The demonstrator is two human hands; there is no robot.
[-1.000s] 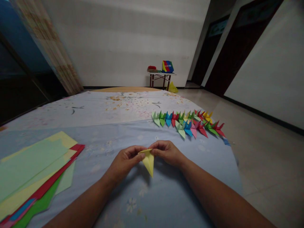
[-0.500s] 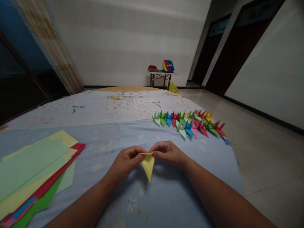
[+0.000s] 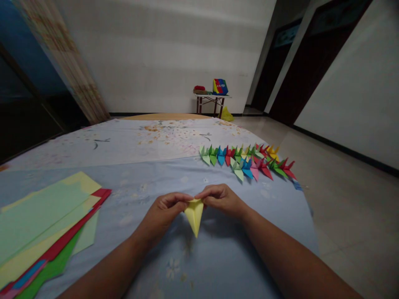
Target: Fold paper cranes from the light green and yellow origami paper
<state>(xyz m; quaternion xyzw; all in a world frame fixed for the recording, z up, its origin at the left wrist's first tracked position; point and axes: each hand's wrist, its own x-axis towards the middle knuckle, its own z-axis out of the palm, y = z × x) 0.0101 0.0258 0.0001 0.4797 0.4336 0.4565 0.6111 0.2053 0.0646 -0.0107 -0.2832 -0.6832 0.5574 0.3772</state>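
A small piece of folded yellow paper (image 3: 194,216) hangs between my two hands, its pointed end down towards me. My left hand (image 3: 170,208) pinches its upper left corner between thumb and forefinger. On the other side, my right hand (image 3: 222,199) grips the upper right corner the same way. The fingertips of both hands nearly meet at the paper's top edge, and they cover parts of it. Both hands are low over the blue flowered tablecloth (image 3: 149,257).
Several folded paper cranes (image 3: 238,169) in many colours stand in rows at the right of the table. Coloured paper sheets (image 3: 46,216) lie overlapping at the left. Beyond the table, a small stand (image 3: 213,96) carries a colourful box (image 3: 220,86).
The fingers have shifted slightly along the top edge of the yellow paper, which now shows a little less curled. The hands otherwise stay in place.
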